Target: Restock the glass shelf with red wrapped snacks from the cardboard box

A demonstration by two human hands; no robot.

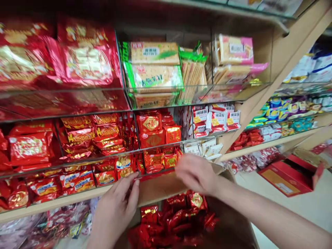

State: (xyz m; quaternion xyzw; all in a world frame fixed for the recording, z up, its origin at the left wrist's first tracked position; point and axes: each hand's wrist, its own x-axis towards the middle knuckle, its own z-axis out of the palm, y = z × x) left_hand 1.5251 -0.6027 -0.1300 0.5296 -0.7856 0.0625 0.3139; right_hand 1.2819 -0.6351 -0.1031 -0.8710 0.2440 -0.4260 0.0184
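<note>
My left hand [116, 204] is at the front edge of the lowest shelf tier, beside the box flap. Its fingers are half bent, the thumb apart from them, and nothing shows between them. My right hand [198, 174] is over the far side of the box, in front of the shelf, its fingers curled and smeared by motion; whether it holds anything is hidden. Below both hands stands an open cardboard box [158, 186] with several red foil-wrapped snack packets [181, 214] inside. Similar red packets [154, 160] sit in the shelf compartment just beyond my hands.
Clear dividers and a glass front [160, 103] split the shelves. Green-edged cracker packs [154, 76] lie above, white packets [202, 148] right of the red ones. A wooden upright [282, 65] stands at right. A red carton [290, 174] lies open on the floor.
</note>
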